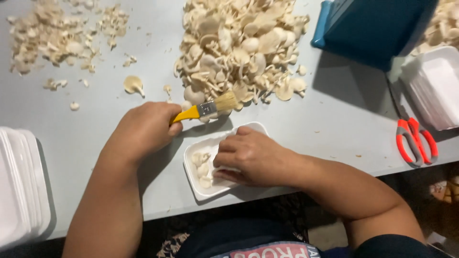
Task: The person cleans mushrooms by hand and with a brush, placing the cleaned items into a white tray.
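My left hand [143,129] grips the yellow handle of a small paintbrush [208,109], its bristles pointing right toward the foot of a big pile of pale oyster mushrooms [239,43]. A small white foam tray [203,184] lies near the table's front edge with a few mushroom pieces [202,167] in its left part. My right hand [248,155] rests flat over the tray's right part, fingers pointing left and pressing on the contents beneath; what lies under the palm is hidden.
Mushroom trimmings [52,33] are scattered at the far left. A stack of white foam trays [21,184] stands at the left edge, another stack [435,86] at the right. Orange-handled scissors [415,141] lie at the right. A teal container [368,26] stands behind.
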